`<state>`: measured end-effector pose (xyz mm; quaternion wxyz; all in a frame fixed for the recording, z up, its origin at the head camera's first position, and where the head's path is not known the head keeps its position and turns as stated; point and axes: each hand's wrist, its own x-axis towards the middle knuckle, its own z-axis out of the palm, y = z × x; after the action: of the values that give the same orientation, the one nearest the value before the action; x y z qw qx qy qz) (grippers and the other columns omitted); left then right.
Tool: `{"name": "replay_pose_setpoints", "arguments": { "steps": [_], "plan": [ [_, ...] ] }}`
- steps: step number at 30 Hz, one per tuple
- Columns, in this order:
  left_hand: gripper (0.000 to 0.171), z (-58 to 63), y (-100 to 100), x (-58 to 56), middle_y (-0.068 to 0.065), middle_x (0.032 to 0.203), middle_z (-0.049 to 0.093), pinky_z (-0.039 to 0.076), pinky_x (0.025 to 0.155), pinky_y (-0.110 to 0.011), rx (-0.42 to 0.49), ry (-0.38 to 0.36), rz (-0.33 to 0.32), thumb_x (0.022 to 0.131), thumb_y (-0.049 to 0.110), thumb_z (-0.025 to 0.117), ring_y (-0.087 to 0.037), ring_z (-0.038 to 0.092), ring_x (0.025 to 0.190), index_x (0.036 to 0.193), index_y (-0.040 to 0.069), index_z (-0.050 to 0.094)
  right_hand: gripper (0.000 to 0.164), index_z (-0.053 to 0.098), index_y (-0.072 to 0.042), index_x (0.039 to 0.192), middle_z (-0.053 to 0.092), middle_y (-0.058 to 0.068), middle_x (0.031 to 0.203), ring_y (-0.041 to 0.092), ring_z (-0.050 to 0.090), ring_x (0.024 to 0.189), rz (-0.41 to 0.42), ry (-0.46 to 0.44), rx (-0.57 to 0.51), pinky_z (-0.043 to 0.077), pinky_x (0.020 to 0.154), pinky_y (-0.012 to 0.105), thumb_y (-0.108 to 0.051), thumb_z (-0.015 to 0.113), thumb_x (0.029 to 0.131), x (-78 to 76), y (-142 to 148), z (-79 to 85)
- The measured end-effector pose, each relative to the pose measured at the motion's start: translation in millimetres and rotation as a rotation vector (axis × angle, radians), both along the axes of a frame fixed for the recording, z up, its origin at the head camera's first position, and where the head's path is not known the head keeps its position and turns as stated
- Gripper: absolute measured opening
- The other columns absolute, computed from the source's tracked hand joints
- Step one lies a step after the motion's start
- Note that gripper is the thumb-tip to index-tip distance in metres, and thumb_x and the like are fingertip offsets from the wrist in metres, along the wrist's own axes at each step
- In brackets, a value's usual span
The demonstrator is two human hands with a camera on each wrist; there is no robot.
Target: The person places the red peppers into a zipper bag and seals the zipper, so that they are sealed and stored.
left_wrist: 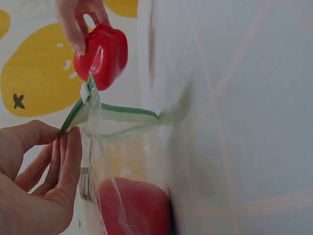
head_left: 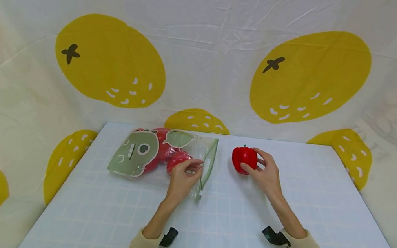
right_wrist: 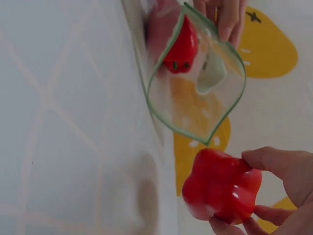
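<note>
A clear zip bag with a green rim and a green cartoon dinosaur print lies on the table, its mouth facing right. Inside it are red bell peppers, partly hidden by the print. My left hand pinches the upper edge of the bag's mouth between thumb and fingers, and the mouth gapes in the right wrist view. To the right of that opening, my right hand grips a shiny red bell pepper by its side. In the right wrist view, this pepper shows its lobed bottom just short of the green rim.
A white table with a faint grid pattern spreads beneath both hands. Behind it hangs a pale cloth printed with large yellow fruit. Black wrist cameras sit at both sleeves.
</note>
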<state>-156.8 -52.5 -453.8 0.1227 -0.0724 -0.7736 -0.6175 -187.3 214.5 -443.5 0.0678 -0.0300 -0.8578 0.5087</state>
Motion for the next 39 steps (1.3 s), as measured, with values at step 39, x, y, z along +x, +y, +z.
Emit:
{"name": "replay_pose_setpoints", "arguments": {
  "steps": [39],
  "plan": [
    [0.025,1.8,-2,-0.5,-0.008,0.104,0.075,0.06,0.079,-0.023,-0.037,-0.011,-0.014,0.091,0.003,0.077,-0.021,0.07,0.089,0.115,0.004,0.075,0.073,0.05,-0.009,0.148,0.049,0.015,0.148,0.037,0.052,0.13,0.209,0.043,-0.069,0.053,0.101,0.051,-0.016,0.085,0.085,-19.5,-82,-20.8]
  ]
}}
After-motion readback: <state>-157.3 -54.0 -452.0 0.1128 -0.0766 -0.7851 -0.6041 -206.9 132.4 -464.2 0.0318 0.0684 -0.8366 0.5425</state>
